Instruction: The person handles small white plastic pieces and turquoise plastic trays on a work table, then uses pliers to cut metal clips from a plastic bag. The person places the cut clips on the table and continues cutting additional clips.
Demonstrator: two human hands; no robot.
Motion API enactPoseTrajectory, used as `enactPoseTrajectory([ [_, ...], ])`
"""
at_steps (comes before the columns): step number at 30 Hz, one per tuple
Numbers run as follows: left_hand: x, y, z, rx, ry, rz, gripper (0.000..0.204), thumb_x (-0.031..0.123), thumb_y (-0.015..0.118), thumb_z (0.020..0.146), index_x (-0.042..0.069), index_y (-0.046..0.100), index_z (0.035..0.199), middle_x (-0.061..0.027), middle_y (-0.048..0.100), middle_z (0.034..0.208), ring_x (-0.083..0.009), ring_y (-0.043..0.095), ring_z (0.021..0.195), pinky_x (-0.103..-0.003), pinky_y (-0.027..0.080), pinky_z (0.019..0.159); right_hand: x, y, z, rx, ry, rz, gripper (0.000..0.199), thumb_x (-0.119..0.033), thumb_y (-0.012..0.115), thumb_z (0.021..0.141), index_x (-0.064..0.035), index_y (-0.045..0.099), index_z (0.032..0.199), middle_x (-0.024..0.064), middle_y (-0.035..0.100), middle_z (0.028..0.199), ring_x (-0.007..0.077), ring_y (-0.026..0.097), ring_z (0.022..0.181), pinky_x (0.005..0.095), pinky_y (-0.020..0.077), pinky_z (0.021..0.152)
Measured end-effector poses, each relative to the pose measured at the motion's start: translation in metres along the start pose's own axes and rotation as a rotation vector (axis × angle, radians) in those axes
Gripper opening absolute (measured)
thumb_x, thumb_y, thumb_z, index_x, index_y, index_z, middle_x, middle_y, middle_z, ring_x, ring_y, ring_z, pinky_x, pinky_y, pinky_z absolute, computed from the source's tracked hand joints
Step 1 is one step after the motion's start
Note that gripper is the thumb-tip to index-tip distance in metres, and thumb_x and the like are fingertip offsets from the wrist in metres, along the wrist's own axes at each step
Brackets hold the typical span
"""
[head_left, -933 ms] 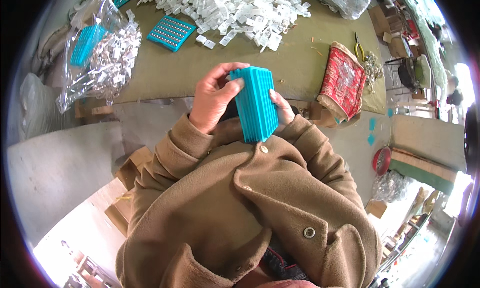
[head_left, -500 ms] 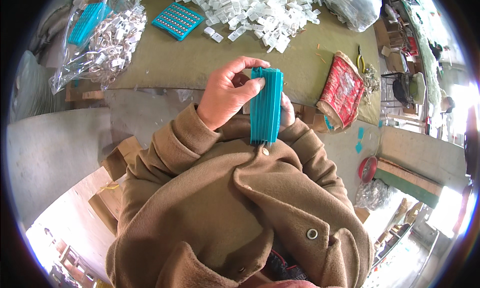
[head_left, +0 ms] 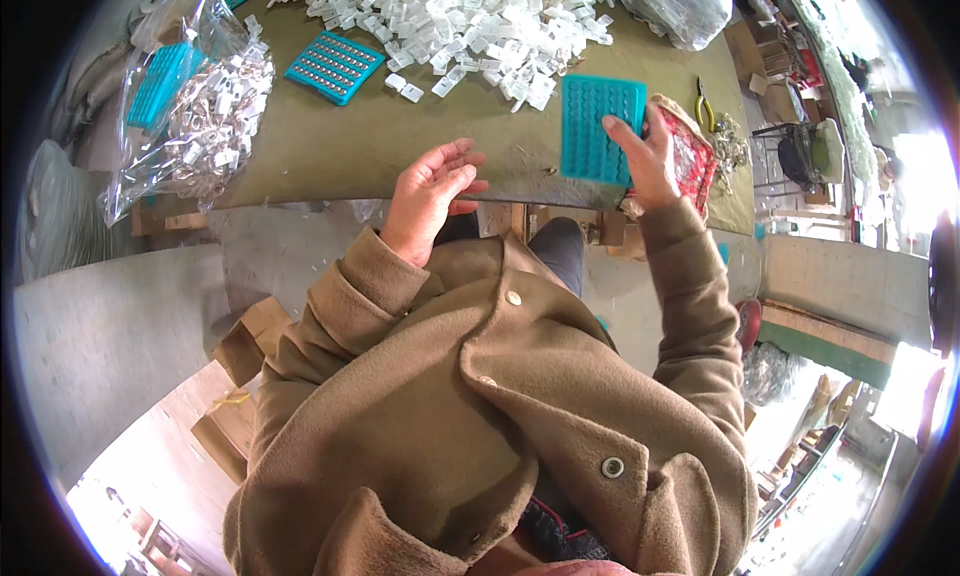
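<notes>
My right hand [head_left: 652, 163] grips a flat teal tray [head_left: 588, 131] by its right edge, the thumb lying on its dimpled face. It is held up over the table's front right part, partly covering a red patterned pad [head_left: 692, 156]. Nearer the middle, my left hand [head_left: 432, 198] hangs by the table's front edge, holding nothing, its fingers loosely curved and apart. Beyond it, a second teal tray [head_left: 335, 68] filled with rows of small silvery pieces lies on the table. A large heap of clear whitish plastic pieces [head_left: 455, 26] spreads along the far side.
At the left, a clear plastic bag [head_left: 150, 161] holds a teal tray and many whitish and metal pieces. Yellow-handled pliers [head_left: 704, 114] lie by small metal bits [head_left: 730, 148] on the right. Another plastic bag [head_left: 685, 11] stands at the far right, and cardboard boxes [head_left: 262, 334] lie below left.
The teal tray has gone from edge-on near my chest to the right and forward, its dimpled face now showing. My left hand has let go of it and stays near the middle.
</notes>
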State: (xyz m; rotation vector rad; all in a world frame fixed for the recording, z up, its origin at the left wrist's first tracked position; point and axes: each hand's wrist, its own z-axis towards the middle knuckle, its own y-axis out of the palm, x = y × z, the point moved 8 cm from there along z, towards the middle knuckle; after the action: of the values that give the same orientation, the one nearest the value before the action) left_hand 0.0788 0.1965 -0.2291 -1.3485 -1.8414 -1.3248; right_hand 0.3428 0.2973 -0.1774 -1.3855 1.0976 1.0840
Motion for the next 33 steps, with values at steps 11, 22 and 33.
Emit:
enactPoseTrajectory([
  [11,-0.009,0.011,0.008,0.028,-0.003,0.049,0.043,0.016,0.058,0.096,0.005,0.049,0.136,-0.0087,0.064,0.120,-0.0126,0.066,0.089,-0.024,0.054,0.072,-0.019,0.039,0.006,-0.039,-0.767,-1.521,0.031,-0.012,0.059,0.084,-0.0125,0.051,0.114,0.0068,0.062,0.098,0.0250,0.067,0.092,0.0388,0.0552,0.069],
  [22,-0.023,0.024,0.022,-0.022,0.018,0.180,0.032,0.014,0.059,0.095,0.003,0.059,0.125,-0.0079,0.068,0.110,-0.0123,0.066,0.086,-0.024,0.052,0.070,0.009,0.040,-0.039,-0.091,-0.695,-1.294,0.061,-0.020,0.073,0.078,-0.0162,0.052,0.135,0.0137,0.051,0.139,0.0375,0.048,0.127,0.0467,0.0425,0.104],
  [33,-0.011,0.090,0.043,0.014,0.717,1.087,0.013,0.015,0.074,0.081,0.008,0.070,0.091,-0.0062,0.061,0.078,-0.0224,0.063,0.069,-0.033,0.050,0.063,0.022,0.027,-0.040,-0.005,-0.780,-1.231,0.047,-0.016,0.062,0.084,-0.0191,0.056,0.130,0.0117,0.054,0.137,0.0361,0.051,0.126,0.0466,0.0436,0.102],
])
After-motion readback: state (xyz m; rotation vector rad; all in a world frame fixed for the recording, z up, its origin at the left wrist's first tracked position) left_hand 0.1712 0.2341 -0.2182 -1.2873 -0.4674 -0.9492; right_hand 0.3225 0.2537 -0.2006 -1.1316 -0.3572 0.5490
